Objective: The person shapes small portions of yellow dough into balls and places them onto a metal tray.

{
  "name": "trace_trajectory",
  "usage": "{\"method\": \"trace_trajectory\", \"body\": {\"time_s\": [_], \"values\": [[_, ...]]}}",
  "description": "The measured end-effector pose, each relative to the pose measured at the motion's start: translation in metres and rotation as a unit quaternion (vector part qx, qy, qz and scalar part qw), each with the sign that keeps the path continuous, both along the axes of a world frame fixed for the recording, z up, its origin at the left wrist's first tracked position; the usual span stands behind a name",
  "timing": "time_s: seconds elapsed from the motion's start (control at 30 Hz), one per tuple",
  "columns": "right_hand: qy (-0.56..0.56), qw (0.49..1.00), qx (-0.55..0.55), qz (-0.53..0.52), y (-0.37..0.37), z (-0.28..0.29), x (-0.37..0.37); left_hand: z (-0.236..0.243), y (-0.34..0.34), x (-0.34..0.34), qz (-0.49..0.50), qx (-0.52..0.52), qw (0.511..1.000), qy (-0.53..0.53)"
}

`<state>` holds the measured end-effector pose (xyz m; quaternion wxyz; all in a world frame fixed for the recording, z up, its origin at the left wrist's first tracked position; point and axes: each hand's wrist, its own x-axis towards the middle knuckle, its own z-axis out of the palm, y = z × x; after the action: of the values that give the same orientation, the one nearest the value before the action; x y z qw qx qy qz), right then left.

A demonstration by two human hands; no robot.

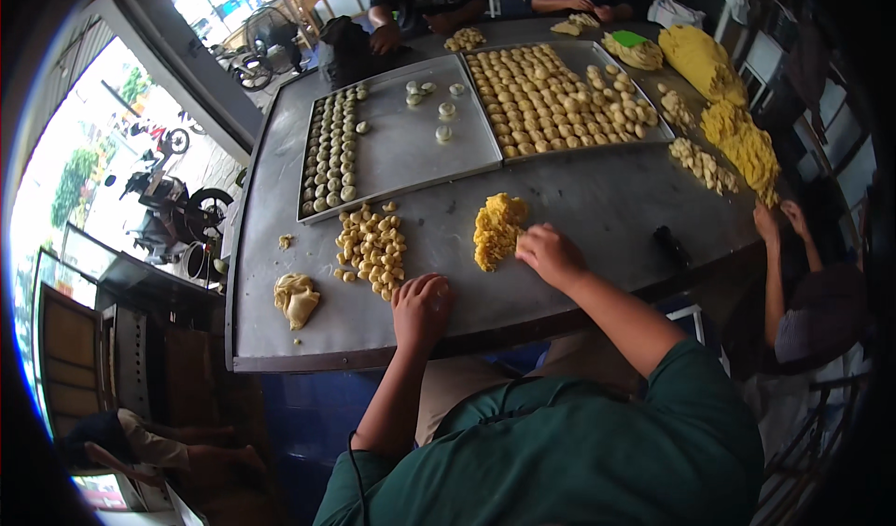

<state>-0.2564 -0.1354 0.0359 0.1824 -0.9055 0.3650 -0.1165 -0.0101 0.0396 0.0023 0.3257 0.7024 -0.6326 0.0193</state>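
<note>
Resting low toward the near edge of the surface [495, 297], the left hand [423, 307] has its fingers curled over, back of the hand up. Can't tell if anything's tucked under them.

At about 9 o'clock from it, well apart, there's a smooth dough lump [297, 300]. The pile of dough pieces [371, 251] is way closer, around 10 to 11 o'clock, long axis running roughly 12 to 6, and its near end comes right up to the left fingers. Touching or just beside? Honestly can't tell.

Now the bit I'd say everything hinges on: the right hand [553, 253] is at the yellow crumbly mound [499, 230]. The mound lies at about 10 o'clock from those fingers, practically up against them, longer way running roughly 12:30 to 6:30, so they meet it on its long right flank. Those fingers look narrow, bunched together, but can't see whether there's a pinch of yellow in them. The left hand is clearly the farther one; from there the mound is at 1 to 2 o'clock.

Farther out, the left tray [401, 167] with greenish balls [331, 157] sits at 12 from the left hand, and the right tray [581, 56], mostly filled with pale balls [532, 101], at 12 from the right.
</note>
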Motion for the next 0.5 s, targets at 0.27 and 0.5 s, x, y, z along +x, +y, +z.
{"method": "trace_trajectory", "body": {"time_s": [0.27,0.5], "values": [[-0.128,0.989,0.040,-0.059,0.019,-0.050,-0.021,0.007,-0.006,-0.003,0.018,0.072,0.997,0.029],[-0.106,0.942,-0.230,-0.219,-0.044,-0.072,0.029,0.006,-0.015,-0.007,0.007,0.076,0.997,0.003]]}}
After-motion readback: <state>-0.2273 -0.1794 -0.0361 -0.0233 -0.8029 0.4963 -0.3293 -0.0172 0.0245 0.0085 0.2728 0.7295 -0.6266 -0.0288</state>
